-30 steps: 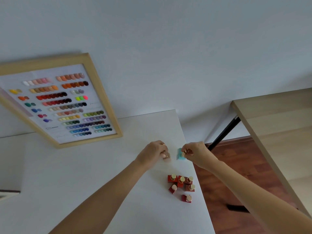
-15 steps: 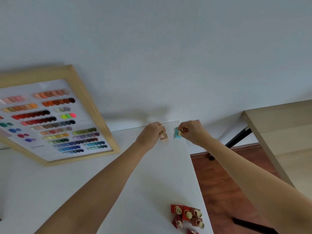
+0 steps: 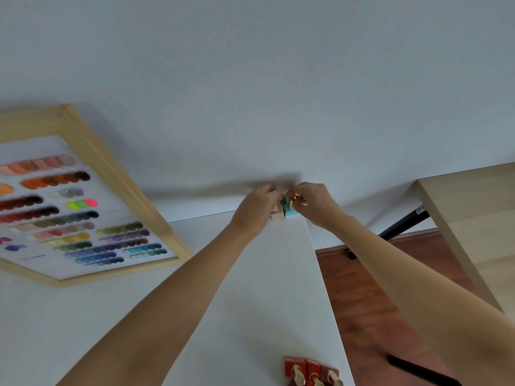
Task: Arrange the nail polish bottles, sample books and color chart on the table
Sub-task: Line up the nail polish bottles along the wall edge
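At left of frame I see the chart (image 3: 83, 207) leaning, stiff and framed. At centre my left hand (image 3: 257, 210) pinches a beige bottle (image 3: 277, 215), my right hand (image 3: 312, 203) a teal bottle (image 3: 289, 212), touching at the surface's (image 3: 264, 288) far corner. I judge them small, light, slick glass, best held by the caps.

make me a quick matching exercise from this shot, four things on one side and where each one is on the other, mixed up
Things:
1. teal bottle
2. beige bottle
3. red bottles
4. color chart

Places:
A. leaning on the wall, left side of the table
B. near edge of the table, bottom of the view
C. far corner, held by the left hand
D. far corner, held by the right hand

Pairs: 1-D, 2-C, 3-B, 4-A
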Available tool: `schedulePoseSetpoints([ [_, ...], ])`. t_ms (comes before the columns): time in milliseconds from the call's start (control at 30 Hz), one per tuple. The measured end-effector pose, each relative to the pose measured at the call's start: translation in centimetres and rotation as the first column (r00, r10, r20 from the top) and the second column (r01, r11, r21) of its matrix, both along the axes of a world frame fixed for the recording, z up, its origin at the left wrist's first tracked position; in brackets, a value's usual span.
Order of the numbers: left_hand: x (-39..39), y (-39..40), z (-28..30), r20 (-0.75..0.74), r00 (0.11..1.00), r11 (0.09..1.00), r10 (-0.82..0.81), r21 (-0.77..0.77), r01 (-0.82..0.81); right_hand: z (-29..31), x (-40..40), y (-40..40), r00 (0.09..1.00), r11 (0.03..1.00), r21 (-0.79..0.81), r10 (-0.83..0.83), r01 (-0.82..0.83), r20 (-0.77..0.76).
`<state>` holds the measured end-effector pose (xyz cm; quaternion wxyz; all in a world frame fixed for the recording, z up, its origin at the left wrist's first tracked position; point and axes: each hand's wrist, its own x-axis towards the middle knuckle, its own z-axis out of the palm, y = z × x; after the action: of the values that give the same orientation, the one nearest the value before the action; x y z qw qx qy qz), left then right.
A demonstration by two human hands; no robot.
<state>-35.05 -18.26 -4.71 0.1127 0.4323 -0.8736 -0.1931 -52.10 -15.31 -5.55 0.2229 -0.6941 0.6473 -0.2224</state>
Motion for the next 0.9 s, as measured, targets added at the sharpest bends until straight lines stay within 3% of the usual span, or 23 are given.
schedulePoseSetpoints([
  [200, -0.3, 1.5, -1.2, -0.194, 0.978, 0.992, 0.073, -0.089, -0.091, -1.7, 0.2, 1.2, 0.985, 0.988, -0.110, -0.090, 0.107, 0.147],
  [333, -0.1, 2.5, -3.1, -0.283, 0.924, 0.966, 0.257, 0.096, -0.239, -3.2, 0.5, 2.3, 0.953, 0.969, -0.053, -0.228, 0.243, 0.199],
  [533, -0.6, 2.1, -5.1, -0.256, 0.850, 0.860, 0.460, 0.366, -0.355, -4.6, 0.9, 1.9, 0.915, 0.937, 0.151, -0.343, 0.316, 0.214],
  [900, -2.0, 1.7, -6.1, -0.313, 0.781, 0.820, 0.540, 0.405, -0.404, -5.2, 1.5, 1.0, 0.896, 0.926, 0.150, -0.375, 0.347, 0.240],
])
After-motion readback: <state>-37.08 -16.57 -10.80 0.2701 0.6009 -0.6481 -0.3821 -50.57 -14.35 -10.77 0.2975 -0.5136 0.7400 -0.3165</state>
